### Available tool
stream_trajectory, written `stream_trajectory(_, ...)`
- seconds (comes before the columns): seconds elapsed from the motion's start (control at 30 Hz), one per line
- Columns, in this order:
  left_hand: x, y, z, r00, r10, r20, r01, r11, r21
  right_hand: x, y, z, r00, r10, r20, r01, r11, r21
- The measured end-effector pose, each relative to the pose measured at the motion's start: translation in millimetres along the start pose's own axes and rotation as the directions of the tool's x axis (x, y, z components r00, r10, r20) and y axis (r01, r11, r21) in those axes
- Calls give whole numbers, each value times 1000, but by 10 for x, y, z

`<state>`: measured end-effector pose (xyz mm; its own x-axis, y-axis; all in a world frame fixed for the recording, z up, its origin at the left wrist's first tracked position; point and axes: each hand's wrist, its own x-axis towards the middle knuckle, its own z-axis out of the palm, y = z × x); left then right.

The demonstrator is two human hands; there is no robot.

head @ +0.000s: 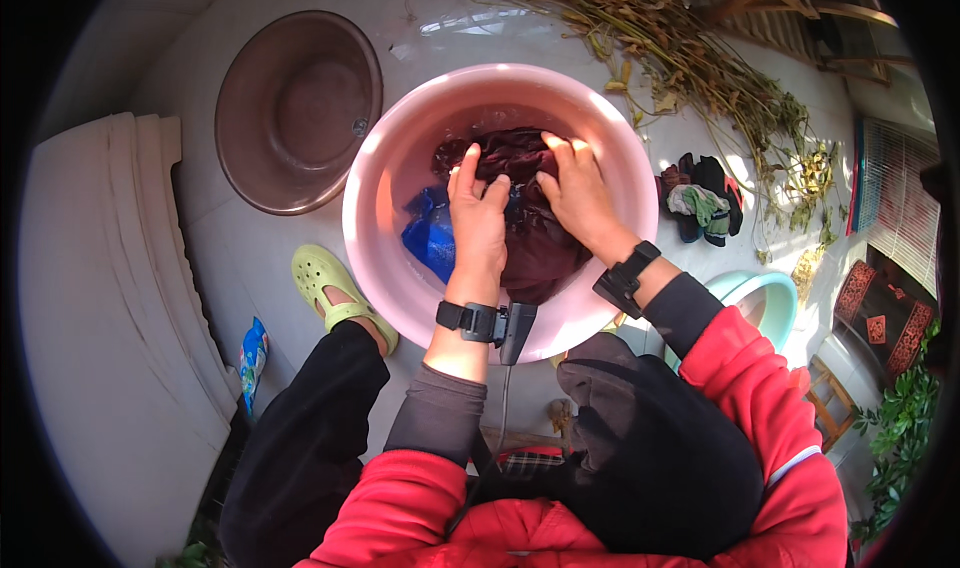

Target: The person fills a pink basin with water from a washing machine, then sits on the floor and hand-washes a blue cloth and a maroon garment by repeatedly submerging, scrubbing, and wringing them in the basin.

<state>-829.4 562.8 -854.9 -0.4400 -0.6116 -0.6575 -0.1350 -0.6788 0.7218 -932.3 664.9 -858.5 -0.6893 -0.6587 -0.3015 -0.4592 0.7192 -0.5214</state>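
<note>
A pink plastic basin [367, 268] with water in it stands on the floor between my feet. Dark maroon cloth [540, 249] lies wet in the basin, partly under the water. My left hand [480, 219] touches the cloth's left part with fingers spread; whether it pinches any fabric cannot be told. At the cloth's upper right, my right hand [577, 189] rests with its fingertips bent over a fold; its grip is unclear. Blue cloth or plastic [431, 230] lies in the water left of my left hand, partly hidden by it.
A brown basin [300, 110] stands at the upper left. Dried plant stalks [675, 57] lie across the upper right, above a pile of socks or small cloths [701, 200]. A pale green basin [780, 305] is beyond my right arm. A blue packet [253, 358] lies at left.
</note>
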Motion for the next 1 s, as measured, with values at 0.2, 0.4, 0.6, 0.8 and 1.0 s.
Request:
stream_trajectory(0.2,286,-293,-147,992,125,-31,-92,856,509,218,90,213,987,-84,139,123,944,-306)
stream_trajectory(0.4,325,61,-58,982,-159,-97,175,966,188,482,158,157,985,12,175,-5,999,-37)
stream_trajectory(0.6,-45,71,58,974,-199,-107,158,938,-308,90,-219,-276,953,-143,267,-80,732,677)
stream_trajectory(0.8,-83,35,-146,928,-363,87,342,735,-586,-216,-486,-550,824,-440,357,28,661,750)
stream_trajectory(1.0,-254,-103,-112,937,-278,209,347,714,-607,-184,-639,-333,936,-185,300,21,879,477)
